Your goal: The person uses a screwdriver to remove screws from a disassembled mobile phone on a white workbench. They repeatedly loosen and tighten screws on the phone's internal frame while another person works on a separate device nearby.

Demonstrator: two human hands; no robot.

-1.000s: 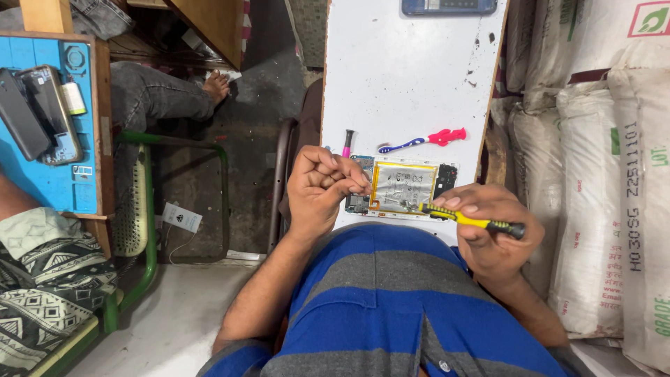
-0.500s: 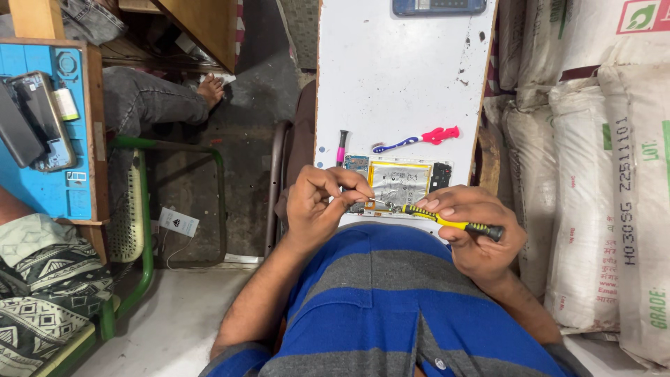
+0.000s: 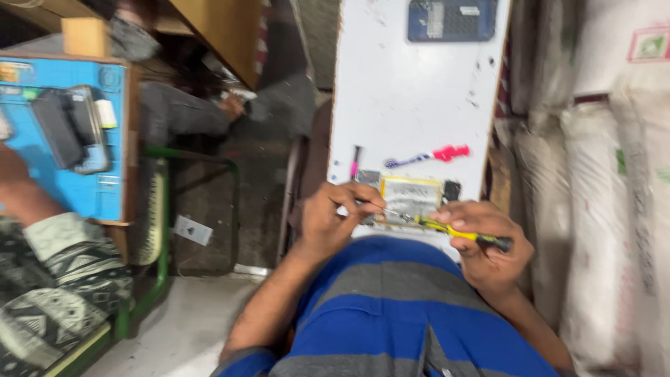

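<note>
My right hand (image 3: 488, 244) grips a yellow-and-black screwdriver (image 3: 460, 234) whose metal tip points left toward my left hand (image 3: 335, 213). The left hand's fingers are pinched together at the tip, at the near edge of an opened flat device (image 3: 408, 195) with a yellow-edged panel. What the fingers pinch is too small and blurred to tell. The device lies on a narrow white table (image 3: 419, 91) in front of my blue and grey striped shirt.
A pink-tipped tool (image 3: 429, 155) and a small pink and black tool (image 3: 355, 162) lie just beyond the device. A dark blue object (image 3: 450, 19) sits at the table's far end. White sacks (image 3: 607, 188) stand at the right. A blue table (image 3: 77, 132) and a green chair frame (image 3: 164, 230) are at the left.
The view has shifted slightly and blurred. My hands stay together at the device, the screwdriver tip still at my left fingers.
</note>
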